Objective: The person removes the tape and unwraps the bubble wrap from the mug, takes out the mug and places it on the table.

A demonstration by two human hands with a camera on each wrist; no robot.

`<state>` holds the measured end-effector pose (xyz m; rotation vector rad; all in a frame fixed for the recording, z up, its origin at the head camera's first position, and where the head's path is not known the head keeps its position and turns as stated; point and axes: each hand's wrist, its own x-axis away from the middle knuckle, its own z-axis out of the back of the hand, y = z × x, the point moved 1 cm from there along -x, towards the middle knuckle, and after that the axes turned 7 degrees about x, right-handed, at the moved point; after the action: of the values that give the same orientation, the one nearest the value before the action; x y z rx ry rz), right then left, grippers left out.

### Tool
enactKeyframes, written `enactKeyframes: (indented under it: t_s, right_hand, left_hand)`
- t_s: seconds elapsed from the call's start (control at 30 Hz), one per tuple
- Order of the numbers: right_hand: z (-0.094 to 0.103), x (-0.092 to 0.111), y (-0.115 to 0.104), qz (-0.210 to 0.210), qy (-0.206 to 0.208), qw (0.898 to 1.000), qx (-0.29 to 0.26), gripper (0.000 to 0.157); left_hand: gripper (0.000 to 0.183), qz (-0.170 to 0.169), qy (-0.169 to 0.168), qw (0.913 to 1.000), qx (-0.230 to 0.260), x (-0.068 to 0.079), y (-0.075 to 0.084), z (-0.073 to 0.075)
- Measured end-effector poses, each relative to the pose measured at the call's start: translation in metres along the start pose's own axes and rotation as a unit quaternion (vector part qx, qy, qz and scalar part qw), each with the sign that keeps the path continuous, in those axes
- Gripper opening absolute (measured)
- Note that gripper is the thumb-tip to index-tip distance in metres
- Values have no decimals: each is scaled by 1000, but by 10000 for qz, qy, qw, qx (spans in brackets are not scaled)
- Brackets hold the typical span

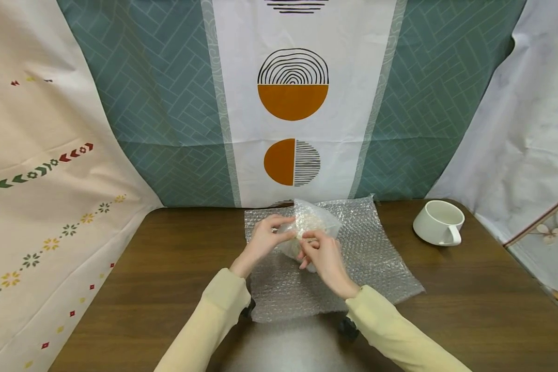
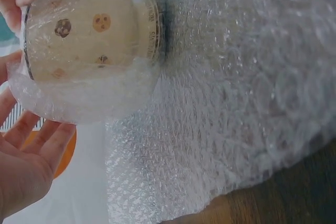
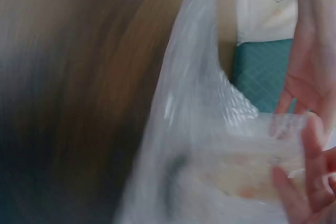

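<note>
A cream cylinder with small brown prints, a dark rim and lettering round one end, which looks like a cup [image 2: 118,40], stands wrapped in bubble wrap [image 1: 323,222]. More of the sheet [image 1: 372,258] lies spread beneath and around it. My left hand [image 1: 262,238] holds the wrap at the cup's upper left, thumb and fingers on either side of its edge. On the near right, the right hand [image 1: 323,257] pinches a fold of the wrap between thumb and forefinger. The right wrist view is blurred, with the right hand's fingers [image 3: 310,182] against the wrap.
A white mug [image 1: 434,225] stands at the right back of the brown wooden table [image 1: 181,268], its handle towards the near right. Patterned cloth [image 1: 167,103] hangs behind the table, and more cloth borders both sides.
</note>
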<state>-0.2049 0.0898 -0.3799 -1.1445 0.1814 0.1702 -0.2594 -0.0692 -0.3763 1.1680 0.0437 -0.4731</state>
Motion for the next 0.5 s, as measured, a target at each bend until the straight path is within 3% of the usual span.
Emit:
enactKeyframes:
  t_s: [0.13,0.2,0.5]
  right_hand:
    - [-2,-1,1,-501,208,9927,-1080,20]
    - [-3,-2,0,-681,316,9880,-1350,20]
    - [-2,-10,-6,-960,130,9938,-537,16]
  left_hand:
    - [37,31,-78,10000,-17,-1,0,1]
    - [37,6,-129,9999,-47,-2,0,1]
    - [34,-68,-146,9998,-79,-4,0,2]
